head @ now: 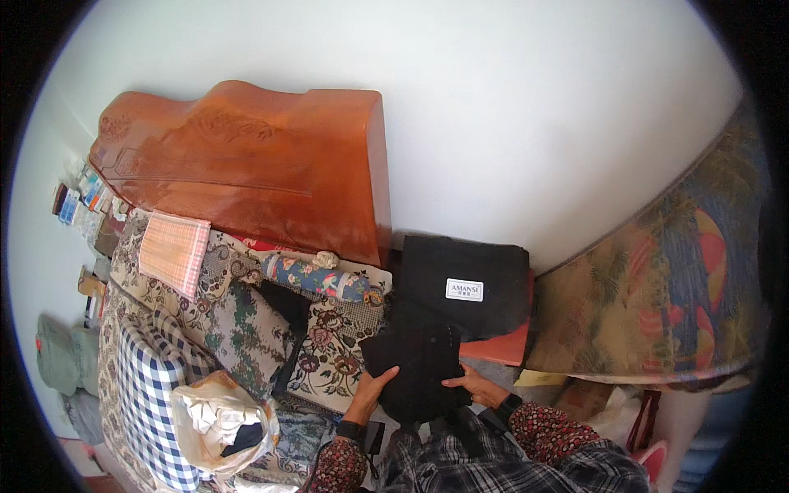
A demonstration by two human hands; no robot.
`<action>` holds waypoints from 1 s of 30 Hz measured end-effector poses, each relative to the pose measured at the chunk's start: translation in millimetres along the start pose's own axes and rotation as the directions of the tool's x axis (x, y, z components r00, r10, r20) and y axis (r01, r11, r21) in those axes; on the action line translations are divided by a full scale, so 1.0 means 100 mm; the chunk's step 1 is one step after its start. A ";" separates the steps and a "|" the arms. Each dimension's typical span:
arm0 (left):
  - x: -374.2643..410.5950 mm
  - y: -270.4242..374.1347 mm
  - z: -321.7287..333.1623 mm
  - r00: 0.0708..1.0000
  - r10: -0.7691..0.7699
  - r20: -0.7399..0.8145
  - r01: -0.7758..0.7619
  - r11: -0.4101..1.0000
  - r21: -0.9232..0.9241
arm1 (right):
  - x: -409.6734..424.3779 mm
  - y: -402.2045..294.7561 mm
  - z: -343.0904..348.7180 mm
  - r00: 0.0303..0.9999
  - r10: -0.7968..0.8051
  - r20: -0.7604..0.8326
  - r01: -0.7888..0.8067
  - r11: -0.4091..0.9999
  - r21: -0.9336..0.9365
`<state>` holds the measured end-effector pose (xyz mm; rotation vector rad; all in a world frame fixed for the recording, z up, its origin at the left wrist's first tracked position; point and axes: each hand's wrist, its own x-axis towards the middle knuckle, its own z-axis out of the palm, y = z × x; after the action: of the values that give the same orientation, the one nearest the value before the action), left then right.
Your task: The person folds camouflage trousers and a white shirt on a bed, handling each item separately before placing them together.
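Note:
Between my two hands is a folded black cloth item, perhaps a garment, held in front of my body. My left hand grips its left edge with the thumb on top. On its right edge, my right hand pinches the fabric between thumb and fingers. Just beyond it lies a black fabric piece with a white label, resting over something red-orange. A dark band is on each wrist.
To the left is a bed with a floral cover, a blue floral bolster, camouflage cloth, a checked bundle and an open plastic bag of cloths. A wooden headboard stands behind; a patterned covering is at right.

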<state>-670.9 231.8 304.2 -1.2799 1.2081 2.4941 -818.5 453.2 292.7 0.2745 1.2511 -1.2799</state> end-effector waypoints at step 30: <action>1.15 -1.98 -0.34 0.985 -0.170 0.024 0.121 0.784 0.608 | 3.12 -0.64 -2.18 0.651 -0.402 -0.644 0.016 0.855 -0.518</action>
<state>-643.2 314.0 89.6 -1.0327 1.6295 1.7851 -1053.8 420.5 -11.9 0.3031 2.3300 -1.0217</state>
